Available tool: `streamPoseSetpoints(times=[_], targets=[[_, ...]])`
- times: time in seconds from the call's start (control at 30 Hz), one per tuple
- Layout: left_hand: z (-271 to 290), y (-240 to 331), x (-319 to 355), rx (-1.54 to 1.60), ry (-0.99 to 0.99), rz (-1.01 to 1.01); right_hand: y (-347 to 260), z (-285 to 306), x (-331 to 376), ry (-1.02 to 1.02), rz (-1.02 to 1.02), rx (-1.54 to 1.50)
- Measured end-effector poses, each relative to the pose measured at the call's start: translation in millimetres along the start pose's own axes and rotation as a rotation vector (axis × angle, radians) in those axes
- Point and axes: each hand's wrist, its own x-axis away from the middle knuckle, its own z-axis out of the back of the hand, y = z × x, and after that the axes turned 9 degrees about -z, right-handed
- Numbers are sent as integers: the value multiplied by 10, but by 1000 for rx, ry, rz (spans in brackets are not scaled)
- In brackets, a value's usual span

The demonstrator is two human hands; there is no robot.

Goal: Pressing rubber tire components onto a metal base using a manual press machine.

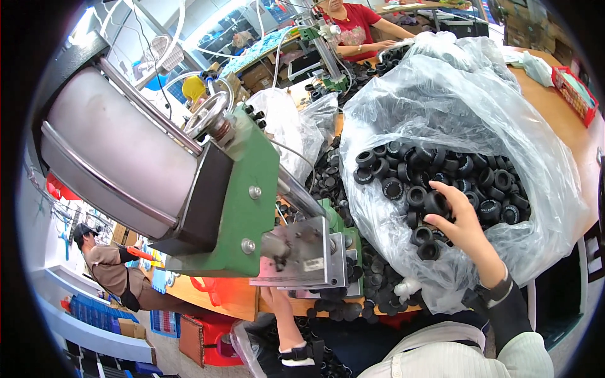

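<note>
My right hand (466, 220) reaches into a clear plastic bag (535, 132) full of small black rubber tyres (491, 211). Its thumb and fingers curve around one black tyre (435, 203) at the left side of the heap. At the bench edge, my left hand (276, 300) is under the metal plate (302, 255) of a green press (242, 208). The plate hides its fingers, so whether it holds anything does not show. Black round pieces (346, 310) lie just to the right of that hand.
The press's large cylinder (120, 138) fills the upper left. More black parts (328, 173) are heaped between press and bag. A red basket (575, 94) stands at the far right. One person in red (359, 31) sits across the table; another (107, 261) works at left.
</note>
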Motion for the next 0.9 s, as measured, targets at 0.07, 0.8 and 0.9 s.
streamPoseSetpoints(times=[0.07,0.8,0.9], targets=[[20,529,246,752,405,-152,-82,204,74,-195,-189,-156],[412,318,1321,11,662,211,-1185,-1292,298,-449,338,-348],[468,-154,1514,-212,649,287,-1267,-1506,300,-409,377,-338]])
